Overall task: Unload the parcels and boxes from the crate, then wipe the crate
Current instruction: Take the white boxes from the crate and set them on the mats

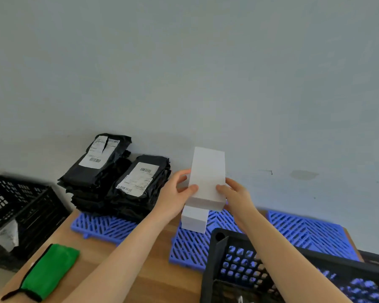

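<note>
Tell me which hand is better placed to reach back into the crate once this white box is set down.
Right, probably. The right hand sits nearest the black crate, its forearm passing over it; the left hand is on the side of the parcel stacks. Both hold the white box.

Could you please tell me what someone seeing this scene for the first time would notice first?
The eye goes first to the white box in the middle, held by the left hand and right hand over a second white box on a blue mat. Next come the stacked black parcels to its left by the wall, and the bright green cloth on the wooden table at lower left.
</note>
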{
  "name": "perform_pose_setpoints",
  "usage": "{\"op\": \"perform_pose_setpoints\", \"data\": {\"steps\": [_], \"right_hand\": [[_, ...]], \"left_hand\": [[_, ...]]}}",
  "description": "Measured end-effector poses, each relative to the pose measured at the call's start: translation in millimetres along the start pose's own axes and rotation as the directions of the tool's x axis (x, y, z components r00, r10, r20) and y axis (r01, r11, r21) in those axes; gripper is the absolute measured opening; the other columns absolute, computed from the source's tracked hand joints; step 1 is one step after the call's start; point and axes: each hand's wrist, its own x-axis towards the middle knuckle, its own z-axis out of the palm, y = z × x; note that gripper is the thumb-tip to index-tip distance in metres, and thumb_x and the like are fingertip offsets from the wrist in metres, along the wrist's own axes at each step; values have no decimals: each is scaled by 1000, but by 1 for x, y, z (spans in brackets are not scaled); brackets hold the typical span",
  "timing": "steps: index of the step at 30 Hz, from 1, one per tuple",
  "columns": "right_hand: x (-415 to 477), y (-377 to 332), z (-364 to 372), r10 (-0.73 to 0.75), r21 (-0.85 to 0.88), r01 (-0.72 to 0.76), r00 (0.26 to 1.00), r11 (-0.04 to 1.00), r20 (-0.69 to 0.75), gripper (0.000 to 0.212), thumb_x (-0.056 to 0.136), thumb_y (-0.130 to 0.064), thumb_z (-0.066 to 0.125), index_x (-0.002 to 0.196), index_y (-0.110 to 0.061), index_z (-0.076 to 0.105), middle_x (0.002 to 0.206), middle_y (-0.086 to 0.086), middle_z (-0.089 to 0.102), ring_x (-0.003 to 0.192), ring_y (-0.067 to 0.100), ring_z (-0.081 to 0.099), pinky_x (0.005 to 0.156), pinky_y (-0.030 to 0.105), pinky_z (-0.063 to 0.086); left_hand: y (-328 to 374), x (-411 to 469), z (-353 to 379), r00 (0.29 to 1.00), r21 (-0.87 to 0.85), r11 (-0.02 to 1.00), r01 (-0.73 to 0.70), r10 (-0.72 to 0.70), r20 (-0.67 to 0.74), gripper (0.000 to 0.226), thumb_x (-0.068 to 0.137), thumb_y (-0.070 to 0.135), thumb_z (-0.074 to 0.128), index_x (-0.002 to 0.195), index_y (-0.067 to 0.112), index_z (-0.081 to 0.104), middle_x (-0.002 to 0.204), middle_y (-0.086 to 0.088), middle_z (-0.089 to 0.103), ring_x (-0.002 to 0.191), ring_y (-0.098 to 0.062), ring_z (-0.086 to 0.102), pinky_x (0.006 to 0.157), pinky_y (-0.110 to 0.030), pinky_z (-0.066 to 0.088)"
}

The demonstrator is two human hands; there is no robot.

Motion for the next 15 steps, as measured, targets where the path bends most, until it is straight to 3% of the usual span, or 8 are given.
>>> {"op": "perform_pose_setpoints", "data": {"steps": [5, 9, 15], "right_hand": [[58, 29, 23, 199, -35, -201, 978, 979, -57, 40, 94, -6, 54, 134, -11, 51, 117, 13, 63, 99, 29, 63, 74, 45, 56], [89, 47, 39, 297, -136, -306, 951, 942, -84, 36, 95, -2, 50, 131, -8, 48, 115, 13, 59, 93, 26, 61, 67, 42, 55], [121, 76, 61, 407, -275, -449, 892, 850, -199, 45, 93, 1, 46, 136, -10, 41, 117, 12, 53, 105, 33, 57, 88, 53, 52]], "left_hand": [[-62, 49, -1, 991, -60, 995, 78, -71, 110, 41, 91, 22, 67, 125, 39, 52, 119, 13, 62, 105, 6, 58, 95, -31, 52], [-110, 73, -1, 965, -59, 985, 162, -145, 217, 53, 90, 19, 68, 136, 35, 46, 129, 8, 58, 114, -4, 59, 99, -31, 51], [-153, 96, 5, 923, -50, 969, 242, -214, 319, 56, 92, 18, 66, 139, 33, 40, 137, 5, 53, 120, -11, 55, 100, -38, 51]]}}
